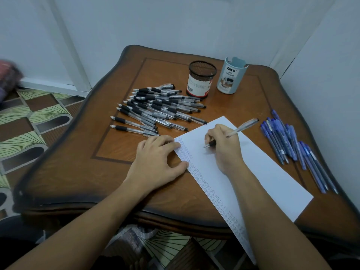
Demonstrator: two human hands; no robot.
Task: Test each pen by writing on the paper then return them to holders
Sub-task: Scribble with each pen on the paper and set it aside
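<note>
A white sheet of paper (259, 172) lies slanted across the wooden table (81, 172), with rows of small written marks along its left edge. My right hand (226, 147) grips a clear pen with a black grip (242, 128), its tip touching the paper. My left hand (155, 162) rests flat with fingers spread, pressing the paper's left edge. A pile of several black-grip pens (157, 109) lies left of the paper. Several blue pens (292, 147) lie to its right. Two holders stand at the back: a black mesh cup (201, 81) and a pale blue cup (231, 76).
The table stands in a corner, with a wall close on the right and behind. Patterned floor shows at the left and below the front edge. The paper overhangs the table's front edge.
</note>
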